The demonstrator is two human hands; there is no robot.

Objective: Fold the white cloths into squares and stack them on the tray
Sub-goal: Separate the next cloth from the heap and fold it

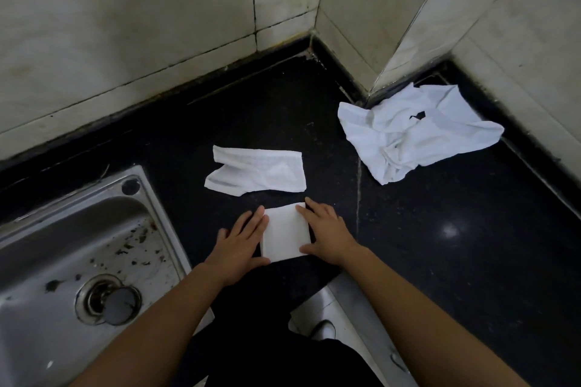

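Fingers (pixel 254 220) of the left hand (pixel 242 239) lie straight and close together along the left edge of the folded cloth (pixel 284 231). Those of the right hand (pixel 327 236) lie the same way along its right edge, and each thumb rests near a lower corner. Neither hand grips. Both press flat from the sides, which I judge is meant to square the edges and set the creases, so the packet keeps its shape when lifted.

The folded cloth sits on the black tabletop (pixel 440 261), close to the person, where both arms reach it evenly. Just beyond it, not touching either hand, lies a half-folded cloth (pixel 257 173), a long strip with one end loose. It is probably next in line and kept near for that reason. Farther right, against the foot of the wall (pixel 408 41), a crumpled cloth (pixel 418 132) lies in a heap, out of the working space.

The sink (pixel 63 245) is set into the tabletop on the left, apart from all three cloths, which is sensible since its basin looks soiled. No tray is plainly in view. A metal strip (pixel 361 317) at the near edge may belong to one, but I cannot tell. One square seems finished but not yet stacked, and two cloths remain.
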